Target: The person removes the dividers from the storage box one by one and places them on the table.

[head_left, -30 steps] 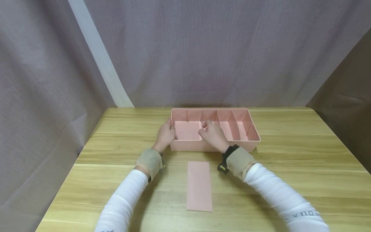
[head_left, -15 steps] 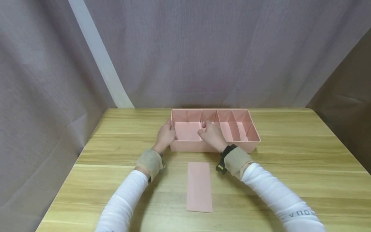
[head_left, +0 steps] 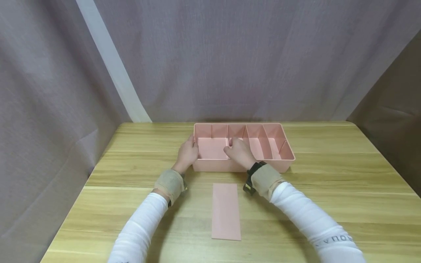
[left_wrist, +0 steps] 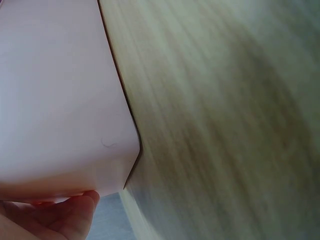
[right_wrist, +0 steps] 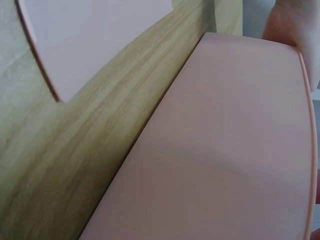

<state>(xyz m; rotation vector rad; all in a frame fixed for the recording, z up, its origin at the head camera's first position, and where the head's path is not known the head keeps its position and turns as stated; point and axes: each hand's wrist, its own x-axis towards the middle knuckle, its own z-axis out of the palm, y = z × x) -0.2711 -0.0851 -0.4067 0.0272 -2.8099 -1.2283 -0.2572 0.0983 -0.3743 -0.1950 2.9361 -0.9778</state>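
A pink box (head_left: 217, 166) with upright dividers stands at the back of the table. My left hand (head_left: 187, 153) holds its left end wall, with fingertips against the wall in the left wrist view, where the box (left_wrist: 65, 100) fills the upper left. My right hand (head_left: 241, 152) reaches over the front wall with curled fingers and pinches the divider between the wide left compartment and the one beside it; the fingertips are partly hidden. In the right wrist view the box's front wall (right_wrist: 215, 140) hides most of that hand.
A flat pink panel (head_left: 226, 212) lies on the wooden table (head_left: 329, 204) in front of the box, between my forearms; its corner also shows in the right wrist view. A grey curtain (head_left: 230, 62) hangs behind the table.
My right wrist and forearm have shifted slightly left, while its fingers stay at the same divider. The left hand and the box look unmoved.
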